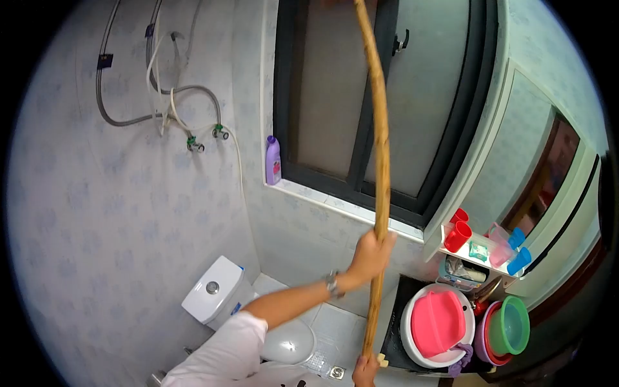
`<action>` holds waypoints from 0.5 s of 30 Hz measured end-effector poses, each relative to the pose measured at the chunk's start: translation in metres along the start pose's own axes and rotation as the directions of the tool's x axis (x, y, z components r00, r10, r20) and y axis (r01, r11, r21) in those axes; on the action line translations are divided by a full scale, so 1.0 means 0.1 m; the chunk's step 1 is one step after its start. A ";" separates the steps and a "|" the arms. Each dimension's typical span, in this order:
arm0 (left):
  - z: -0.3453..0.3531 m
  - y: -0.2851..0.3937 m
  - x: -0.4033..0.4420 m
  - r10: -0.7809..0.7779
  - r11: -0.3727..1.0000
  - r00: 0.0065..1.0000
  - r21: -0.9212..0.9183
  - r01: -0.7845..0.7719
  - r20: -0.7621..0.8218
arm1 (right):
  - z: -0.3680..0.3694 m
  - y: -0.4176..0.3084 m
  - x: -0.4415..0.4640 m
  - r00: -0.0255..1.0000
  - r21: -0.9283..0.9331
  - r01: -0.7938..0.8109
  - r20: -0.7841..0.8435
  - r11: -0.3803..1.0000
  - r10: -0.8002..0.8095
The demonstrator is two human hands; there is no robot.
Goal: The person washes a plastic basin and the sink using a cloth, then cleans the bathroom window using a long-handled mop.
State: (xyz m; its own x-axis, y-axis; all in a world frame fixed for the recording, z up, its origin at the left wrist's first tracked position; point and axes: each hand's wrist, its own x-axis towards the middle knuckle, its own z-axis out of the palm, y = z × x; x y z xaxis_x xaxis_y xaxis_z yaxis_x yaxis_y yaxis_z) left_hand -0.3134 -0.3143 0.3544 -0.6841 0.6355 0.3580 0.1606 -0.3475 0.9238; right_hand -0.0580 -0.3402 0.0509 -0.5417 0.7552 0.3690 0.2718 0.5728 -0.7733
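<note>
A long, slightly bent wooden pole (pixel 382 138) rises from the bottom of the view past the window and runs out of the top edge, so its upper end is hidden. My left hand (pixel 372 259), with a metal-banded watch on the wrist, is wrapped round the pole about level with the window sill. Lower down, near the bottom edge, my right hand (pixel 365 371) grips the pole's lower part. A small pale yellowish piece (pixel 382 360) shows beside the right hand; what it is I cannot make out.
Ahead is a dark-framed window (pixel 361 171) with a purple bottle (pixel 273 161) on its sill. A toilet (pixel 216 290) stands lower left, below hoses and taps (pixel 195 144). At right are a washbasin (pixel 409 322) holding a pink basin, stacked basins (pixel 516 326), and a mirror shelf (pixel 477 258) with cups.
</note>
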 end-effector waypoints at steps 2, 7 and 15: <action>0.06 0.07 0.51 0.202 0.977 0.976 0.087 -0.195 -0.081 | -0.07 -0.55 0.51 0.991 0.160 -0.129 0.062 0.979 0.121; -0.04 0.62 1.02 0.201 0.979 0.978 0.049 -0.199 -0.051 | -0.11 -0.88 1.18 1.000 0.120 -0.028 0.008 0.992 0.027; -0.24 0.12 0.48 0.256 0.898 0.960 0.394 -0.194 -0.111 | -0.20 -0.58 0.56 0.998 -0.037 -0.059 0.008 0.998 0.059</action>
State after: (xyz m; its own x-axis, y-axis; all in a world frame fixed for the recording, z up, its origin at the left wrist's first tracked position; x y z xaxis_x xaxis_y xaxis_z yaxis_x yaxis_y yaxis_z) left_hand -0.3611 -0.3043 0.3794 -0.6946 0.4446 0.5656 0.5576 -0.1640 0.8137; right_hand -0.0877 -0.3245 0.1265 -0.5307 0.7854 0.3185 0.3326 0.5386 -0.7741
